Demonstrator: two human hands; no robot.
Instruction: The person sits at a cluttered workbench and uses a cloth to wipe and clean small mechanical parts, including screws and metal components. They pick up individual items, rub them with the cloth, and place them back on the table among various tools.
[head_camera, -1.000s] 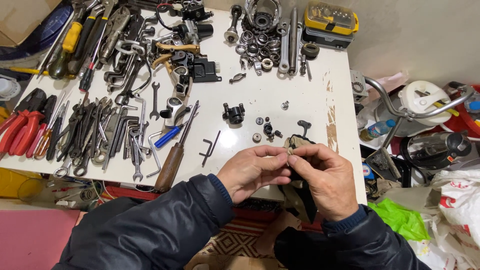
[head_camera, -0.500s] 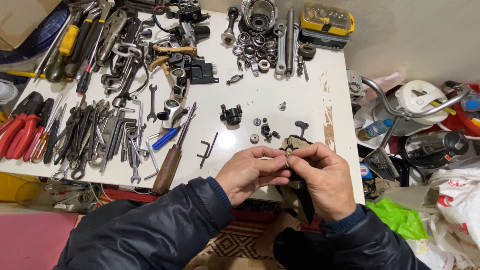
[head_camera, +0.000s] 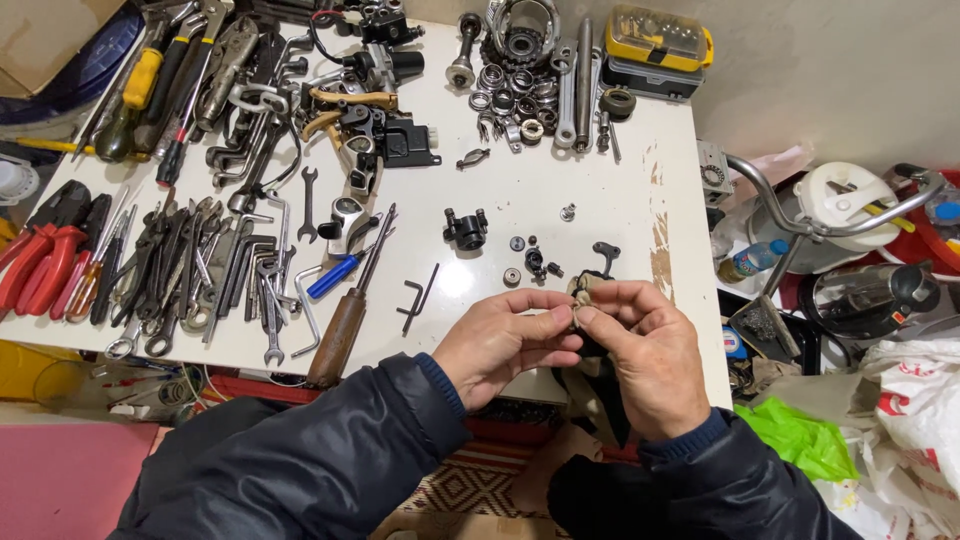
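Pinching small beige-and-black part (head_camera: 583, 292) — left hand (head_camera: 500, 345), right hand (head_camera: 650, 355) both closed on it, above white table (head_camera: 600, 160).

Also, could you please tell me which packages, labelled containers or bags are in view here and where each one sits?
Bit case: table's far right corner, flat, yellow lid on grey.
Plastic bottle: right of the table, clear, blue label.
White bag: right edge, crumpled, red print.
Green bag: beside it, crumpled.

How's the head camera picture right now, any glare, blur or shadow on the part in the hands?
Head view: sharp and evenly lit, no motion blur; soft glare on the white table near the small black part; the left hand and right hand mostly hide the small part they pinch; wide-angle bending at the edges.
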